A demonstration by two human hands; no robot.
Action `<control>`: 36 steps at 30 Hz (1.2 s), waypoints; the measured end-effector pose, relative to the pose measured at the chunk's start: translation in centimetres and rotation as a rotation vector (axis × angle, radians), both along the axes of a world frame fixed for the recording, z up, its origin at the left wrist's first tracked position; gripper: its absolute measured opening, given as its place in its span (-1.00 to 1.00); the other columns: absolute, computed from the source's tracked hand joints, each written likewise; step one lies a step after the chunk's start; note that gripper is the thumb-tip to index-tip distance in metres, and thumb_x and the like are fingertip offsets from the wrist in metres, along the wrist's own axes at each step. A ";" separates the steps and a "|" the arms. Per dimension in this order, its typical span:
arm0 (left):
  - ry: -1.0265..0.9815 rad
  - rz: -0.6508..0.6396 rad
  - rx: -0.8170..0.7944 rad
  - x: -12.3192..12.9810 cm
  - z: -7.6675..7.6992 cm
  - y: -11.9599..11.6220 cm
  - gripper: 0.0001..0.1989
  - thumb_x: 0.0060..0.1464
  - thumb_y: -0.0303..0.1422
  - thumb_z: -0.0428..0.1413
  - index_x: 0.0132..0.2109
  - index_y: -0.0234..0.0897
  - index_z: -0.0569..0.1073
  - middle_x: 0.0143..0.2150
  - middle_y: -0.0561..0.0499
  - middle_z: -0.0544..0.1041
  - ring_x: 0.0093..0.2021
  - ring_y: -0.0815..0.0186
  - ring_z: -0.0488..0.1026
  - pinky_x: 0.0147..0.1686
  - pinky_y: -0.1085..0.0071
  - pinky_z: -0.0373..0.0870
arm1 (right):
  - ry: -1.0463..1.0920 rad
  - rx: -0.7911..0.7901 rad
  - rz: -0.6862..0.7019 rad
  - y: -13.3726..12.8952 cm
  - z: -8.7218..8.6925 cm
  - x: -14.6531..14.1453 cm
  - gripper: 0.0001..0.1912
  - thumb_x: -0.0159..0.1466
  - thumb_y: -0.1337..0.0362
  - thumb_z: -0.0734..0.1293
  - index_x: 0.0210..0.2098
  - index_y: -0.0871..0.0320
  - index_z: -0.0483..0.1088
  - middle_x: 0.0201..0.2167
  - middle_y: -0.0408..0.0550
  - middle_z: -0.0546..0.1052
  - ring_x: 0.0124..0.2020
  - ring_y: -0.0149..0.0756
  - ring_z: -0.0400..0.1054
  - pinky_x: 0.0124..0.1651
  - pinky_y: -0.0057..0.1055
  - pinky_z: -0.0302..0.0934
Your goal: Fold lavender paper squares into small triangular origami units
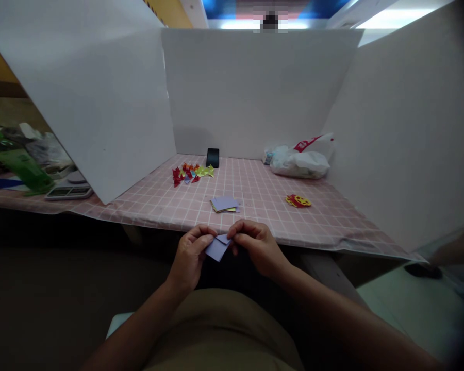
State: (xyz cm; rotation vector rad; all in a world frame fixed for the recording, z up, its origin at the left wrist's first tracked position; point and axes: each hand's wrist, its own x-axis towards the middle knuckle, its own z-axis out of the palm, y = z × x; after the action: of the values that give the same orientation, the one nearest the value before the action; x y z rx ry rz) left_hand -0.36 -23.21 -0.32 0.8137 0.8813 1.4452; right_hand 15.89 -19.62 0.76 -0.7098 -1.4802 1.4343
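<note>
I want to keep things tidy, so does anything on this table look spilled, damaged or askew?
I see nothing spilled or damaged. The stack of paper squares is slightly askew: its edges don't line up, and yellow pokes out at the near side. The folded paper pieces lie in a loose jumble.

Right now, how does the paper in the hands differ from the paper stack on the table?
The held paper is folded; the paper stack lies flat. The left hand and right hand pinch the held paper; the paper stack rests on the table. Both show light purple.
</note>
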 end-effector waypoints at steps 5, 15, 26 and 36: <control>0.062 -0.028 -0.014 0.0 0.0 0.1 -0.80 -0.05 -0.25 0.29 -0.32 -0.30 0.54 -0.42 0.07 0.49 -0.47 0.42 0.33 -0.46 0.51 0.22 | -0.053 0.056 -0.024 -0.1 0.3 0.1 -0.90 0.11 0.37 0.30 -0.43 0.13 0.47 -0.55 -0.19 0.48 -0.56 -0.43 0.31 -0.39 -0.41 0.21; 0.185 -0.074 0.009 -0.4 -1.1 0.3 -0.77 0.03 -0.22 0.29 -0.38 -0.32 0.54 -0.48 0.06 0.49 -0.48 0.42 0.30 -0.43 0.49 0.21 | -0.043 0.044 -0.006 0.1 0.2 0.1 -0.91 0.12 0.38 0.30 -0.43 0.13 0.45 -0.56 -0.21 0.46 -0.54 -0.43 0.32 -0.36 -0.41 0.19; 0.319 0.042 0.032 -0.9 -0.4 -0.1 -0.74 -0.02 -0.21 0.30 -0.43 -0.32 0.49 -0.54 0.13 0.40 -0.52 0.46 0.22 -0.49 0.52 0.16 | -0.031 0.024 -0.014 0.5 -0.1 0.1 -0.93 0.19 0.31 0.32 -0.30 0.14 0.40 -0.48 -0.19 0.47 -0.51 -0.42 0.33 -0.33 -0.40 0.20; 0.589 0.025 0.132 -0.9 -0.2 -0.3 -0.73 0.05 -0.21 0.20 -0.45 -0.33 0.48 -0.53 0.08 0.43 -0.49 0.41 0.28 -0.46 0.48 0.22 | -0.292 0.037 0.090 0.4 -0.3 -0.2 -0.77 0.24 0.13 0.37 -0.39 0.19 0.39 -0.53 -0.19 0.40 -0.51 -0.43 0.25 -0.39 -0.42 0.11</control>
State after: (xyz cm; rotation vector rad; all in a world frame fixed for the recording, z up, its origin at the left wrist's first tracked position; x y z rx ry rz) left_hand -1.25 -23.49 -0.52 1.3704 1.2434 1.3090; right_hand 15.72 -19.18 0.45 -0.8672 -1.7783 1.4099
